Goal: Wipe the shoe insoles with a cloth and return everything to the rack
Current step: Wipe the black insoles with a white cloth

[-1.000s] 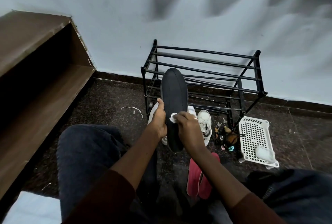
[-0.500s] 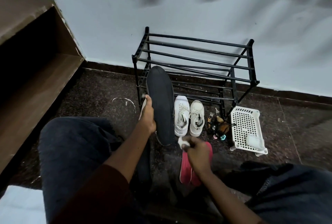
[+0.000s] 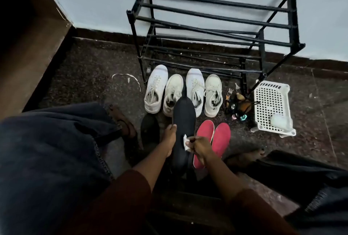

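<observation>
My left hand (image 3: 169, 138) grips the left edge of a black insole (image 3: 184, 121) held in front of me, toe end pointing away. My right hand (image 3: 200, 145) pinches a small white cloth (image 3: 186, 143) against the insole's lower surface. A second black insole (image 3: 149, 131) lies on the floor to the left. Two red insoles (image 3: 212, 138) lie side by side on the floor to the right. Several white sneakers (image 3: 182, 91) stand in a row before the black metal rack (image 3: 212, 19), which has bare rails.
A white perforated basket (image 3: 272, 106) with a pale object inside sits right of the rack, next to small keys and trinkets (image 3: 237, 106). A brown wooden cabinet (image 3: 28, 46) stands at the left. My knees and bare feet frame the dark speckled floor.
The camera tilted down and closer. The black insole came lower, towards me. My right hand moved from below the insole back onto it with the cloth.
</observation>
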Demonstrator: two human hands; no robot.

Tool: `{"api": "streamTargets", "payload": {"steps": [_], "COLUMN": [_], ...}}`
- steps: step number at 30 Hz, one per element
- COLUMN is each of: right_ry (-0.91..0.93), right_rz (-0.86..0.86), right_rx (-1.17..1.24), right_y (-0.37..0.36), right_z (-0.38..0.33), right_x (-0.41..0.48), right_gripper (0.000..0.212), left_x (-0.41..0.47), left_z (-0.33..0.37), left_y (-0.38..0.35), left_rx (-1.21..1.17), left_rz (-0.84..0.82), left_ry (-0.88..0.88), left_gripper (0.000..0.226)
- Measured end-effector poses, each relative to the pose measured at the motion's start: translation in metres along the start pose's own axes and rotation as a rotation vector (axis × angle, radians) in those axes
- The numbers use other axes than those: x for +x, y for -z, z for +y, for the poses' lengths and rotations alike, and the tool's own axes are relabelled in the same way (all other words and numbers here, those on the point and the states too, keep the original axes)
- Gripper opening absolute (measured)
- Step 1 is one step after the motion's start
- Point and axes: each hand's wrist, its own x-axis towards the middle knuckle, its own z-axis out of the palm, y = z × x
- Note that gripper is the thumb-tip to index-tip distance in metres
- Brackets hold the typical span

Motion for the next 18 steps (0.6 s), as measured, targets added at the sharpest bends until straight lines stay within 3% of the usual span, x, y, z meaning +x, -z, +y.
{"api": "streamTargets", "payload": {"steps": [2,7,10,15,18], "right_ry": [-0.049,-0.043,-0.084,-0.127,-0.201], "right_rz": [0.014,-0.052,-0.045,-0.007,-0.003], "right_rx": [-0.114,-0.429,-0.47,-0.41,-0.353], "right_y": [-0.002,-0.014,-0.019,-0.024,-0.024], "right_z": [0.027,0.079,0.091,0.09,0.087], "right_x": [0.021,0.067,0.084,0.109,0.118], "right_gripper": [0.028,0.041,0.037,0.008,0.021], "left_x": [0.005,0.033,0.048,0.077,0.09], "left_z": [-0.016,-0.063,-0.081,-0.094,-0.099], "left_y": [0.003,0.016,0.018,0.015,0.013], "left_rx": [0.082,0.323,0.305,0.395,0.445], "left_rz": [-0.001,-0.006,0.011,0.082,0.108], "left_ry": [0.039,0.259,0.335,0.254,0.229], "left_gripper": [0.023,0.031,0.029,0.021,0.019]}}
